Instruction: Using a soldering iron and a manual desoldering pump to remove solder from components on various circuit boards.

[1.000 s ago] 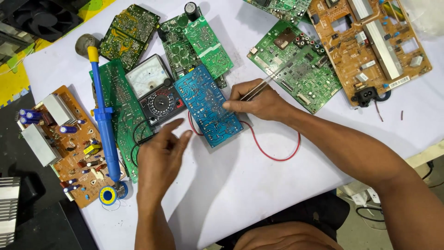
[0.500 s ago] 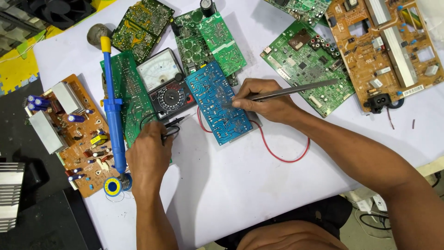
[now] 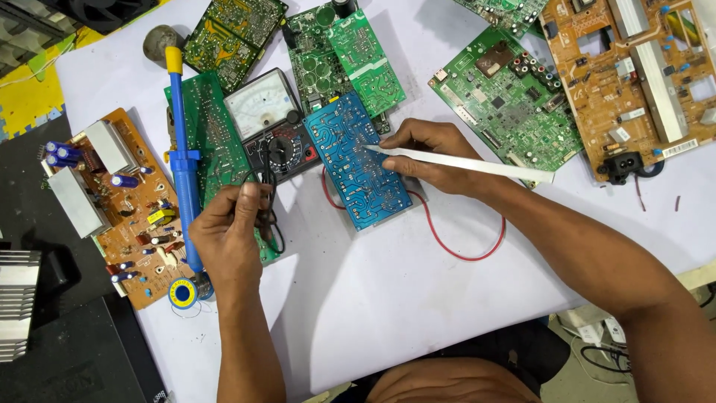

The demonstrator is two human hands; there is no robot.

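Shifted onto black probe leads (image 3: 267,195), left hand (image 3: 227,239) now pinching them; right hand (image 3: 432,153) gripping white tool (image 3: 477,164), tip on blue circuit board (image 3: 358,168).

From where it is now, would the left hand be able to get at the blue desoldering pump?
Probably yes. The left hand rests on a black probe lead right beside the blue desoldering pump, which lies uncovered on the green circuit board. It would likely have to drop the lead first.

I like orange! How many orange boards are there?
2. One orange board lies at the left, beside the blue tool; the other at top right. Others may be hidden.
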